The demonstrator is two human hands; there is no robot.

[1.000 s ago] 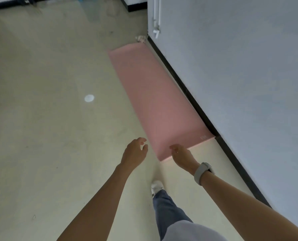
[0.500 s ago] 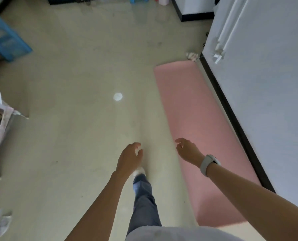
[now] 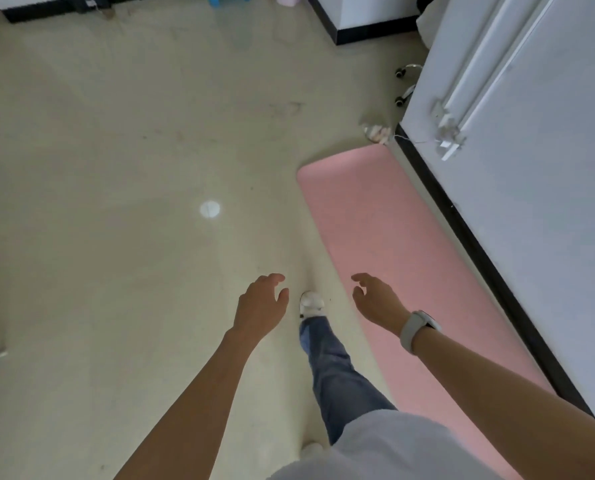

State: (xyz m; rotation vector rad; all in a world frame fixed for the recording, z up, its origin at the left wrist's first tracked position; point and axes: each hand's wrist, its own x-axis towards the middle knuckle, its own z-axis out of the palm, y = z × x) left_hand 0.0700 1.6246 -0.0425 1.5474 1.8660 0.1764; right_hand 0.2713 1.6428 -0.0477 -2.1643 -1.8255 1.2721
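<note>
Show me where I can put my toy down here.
The floor left of the mat, around the white spot, is bare. The mat along the wall is bare too. Crowded past its far end: a small heap and chair wheels.

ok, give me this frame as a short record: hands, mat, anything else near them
mat: pink, flat on floor, along wall
left hand: open, empty, above floor
right hand: open, empty, above mat's left edge; watch on wrist
shoe: white, on floor between the hands, beside mat
contact: neither hand touches anything
</note>
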